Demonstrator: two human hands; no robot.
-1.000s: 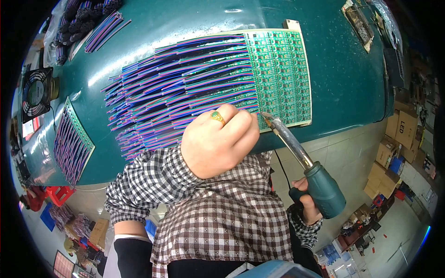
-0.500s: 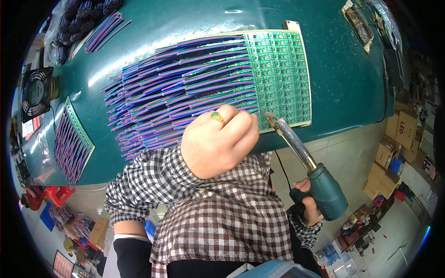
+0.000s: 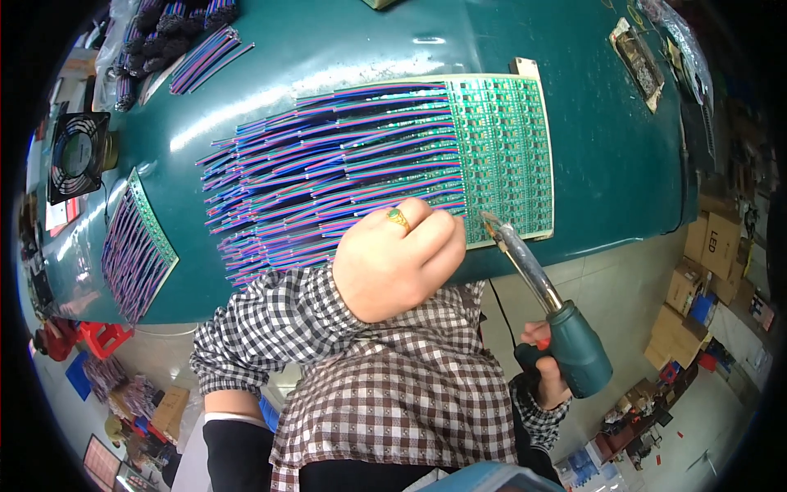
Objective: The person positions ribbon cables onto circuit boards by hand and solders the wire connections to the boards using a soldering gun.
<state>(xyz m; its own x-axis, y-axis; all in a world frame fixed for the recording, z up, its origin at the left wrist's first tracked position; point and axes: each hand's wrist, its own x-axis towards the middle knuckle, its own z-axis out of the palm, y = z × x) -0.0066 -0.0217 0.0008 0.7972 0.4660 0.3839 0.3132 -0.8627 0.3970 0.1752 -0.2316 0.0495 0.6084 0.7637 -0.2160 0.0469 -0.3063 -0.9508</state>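
Note:
My left hand (image 3: 400, 261), wearing a gold ring with a green stone, is closed by the lower edge of a green circuit board panel (image 3: 508, 156). Its fingertips are tucked under, so anything they pinch is hidden. My right hand (image 3: 544, 366) is wrapped round the handle of a green soldering gun (image 3: 577, 348). The gun's metal barrel slants up and left, its tip over the panel's lower part, just right of my left fingers; contact cannot be made out. Rows of striped multicoloured wires (image 3: 328, 164) run left from the panel, and my left hand covers some of the lowest.
A smaller wired board (image 3: 147, 217) lies at the left, near a black fan (image 3: 78, 156). Wire bundles (image 3: 168, 37) are piled at the far left. A dirty metal tray (image 3: 637, 66) sits far right on the green table (image 3: 607, 164). Cardboard boxes (image 3: 713, 246) stand beyond the right edge.
The whole scene sits slightly lower and further right in the picture. The soldering tip has moved slightly up the panel relative to my left fingers. Both hands keep the same grip.

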